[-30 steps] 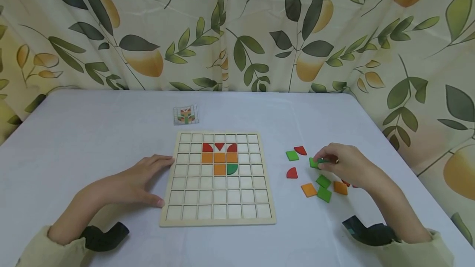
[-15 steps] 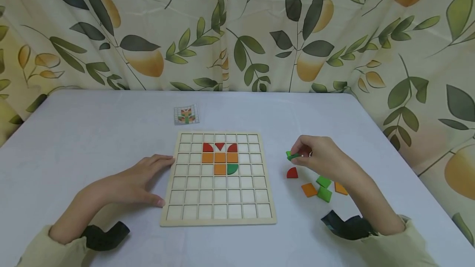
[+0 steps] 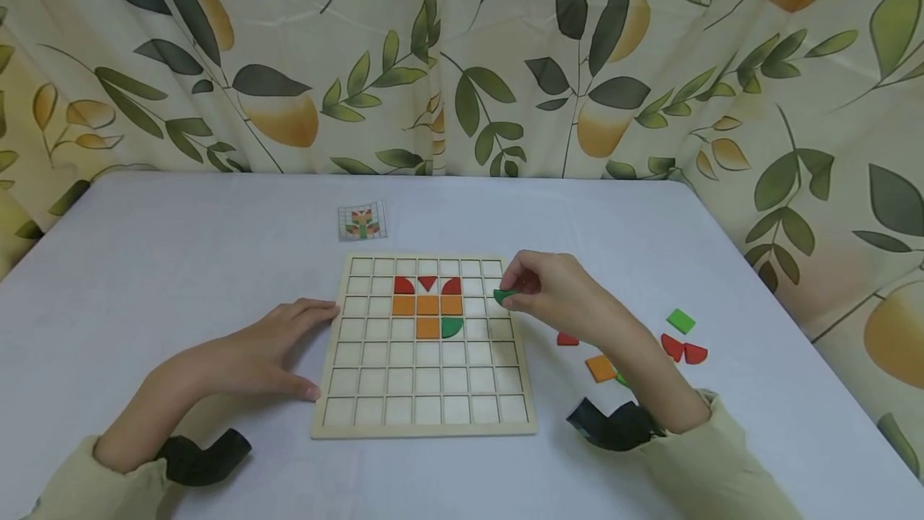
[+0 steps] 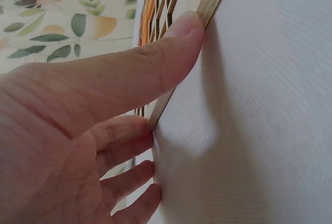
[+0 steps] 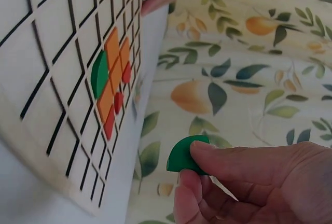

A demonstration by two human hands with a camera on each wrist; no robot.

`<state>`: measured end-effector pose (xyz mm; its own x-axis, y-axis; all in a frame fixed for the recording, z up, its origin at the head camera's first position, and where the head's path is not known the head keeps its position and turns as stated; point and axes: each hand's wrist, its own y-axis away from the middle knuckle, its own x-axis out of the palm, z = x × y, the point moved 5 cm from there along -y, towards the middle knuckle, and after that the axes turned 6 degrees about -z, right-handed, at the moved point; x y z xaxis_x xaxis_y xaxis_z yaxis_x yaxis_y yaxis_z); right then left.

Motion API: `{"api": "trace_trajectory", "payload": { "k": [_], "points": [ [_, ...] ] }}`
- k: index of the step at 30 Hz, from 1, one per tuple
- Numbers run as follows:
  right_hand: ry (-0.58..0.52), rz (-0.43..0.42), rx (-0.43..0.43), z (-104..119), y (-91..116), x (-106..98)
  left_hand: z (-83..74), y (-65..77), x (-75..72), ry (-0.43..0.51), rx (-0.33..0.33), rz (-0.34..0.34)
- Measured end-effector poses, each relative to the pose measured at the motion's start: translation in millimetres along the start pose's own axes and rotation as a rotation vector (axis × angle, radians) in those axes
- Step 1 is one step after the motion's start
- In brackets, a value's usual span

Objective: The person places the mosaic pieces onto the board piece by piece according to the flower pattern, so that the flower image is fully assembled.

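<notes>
My right hand (image 3: pixel 556 291) pinches a green quarter-circle tile (image 5: pixel 181 155) between thumb and fingers, above the right edge of a wooden grid board (image 3: pixel 427 430). My left hand (image 3: pixel 249 359) rests at the board's left edge; in the left wrist view its thumb (image 4: pixel 171 53) touches the rim and the fingers are loosely extended. Set in the board's cells are red tiles (image 3: pixel 427 284) along the top, several orange square tiles (image 3: pixel 428 306) below them, and a green quarter-circle (image 3: pixel 451 327) beside the lowest orange one.
A small pattern card (image 3: pixel 362 221) lies behind the board. Loose tiles lie to the right: a green square (image 3: pixel 681 321), two red pieces (image 3: pixel 695 354) close together, an orange square (image 3: pixel 601 368) and a red piece (image 3: pixel 568 339), partly behind the right arm. A patterned curtain (image 3: pixel 505 62) hangs behind the table.
My right hand has moved left from the loose tiles to the board's right edge, carrying the green quarter-circle tile. The left hand has stayed at the board's left edge.
</notes>
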<state>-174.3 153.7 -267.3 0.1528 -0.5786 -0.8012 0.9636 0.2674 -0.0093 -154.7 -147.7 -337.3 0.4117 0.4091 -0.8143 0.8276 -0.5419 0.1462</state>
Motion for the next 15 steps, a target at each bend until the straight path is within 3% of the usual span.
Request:
{"api": "trace_trajectory", "payload": {
  "k": [15],
  "points": [
    [-0.08, 0.128, -0.089, 32, -22, 44, -0.6, -0.6, -0.7, -0.008, 0.019, -0.007]
  ]
}}
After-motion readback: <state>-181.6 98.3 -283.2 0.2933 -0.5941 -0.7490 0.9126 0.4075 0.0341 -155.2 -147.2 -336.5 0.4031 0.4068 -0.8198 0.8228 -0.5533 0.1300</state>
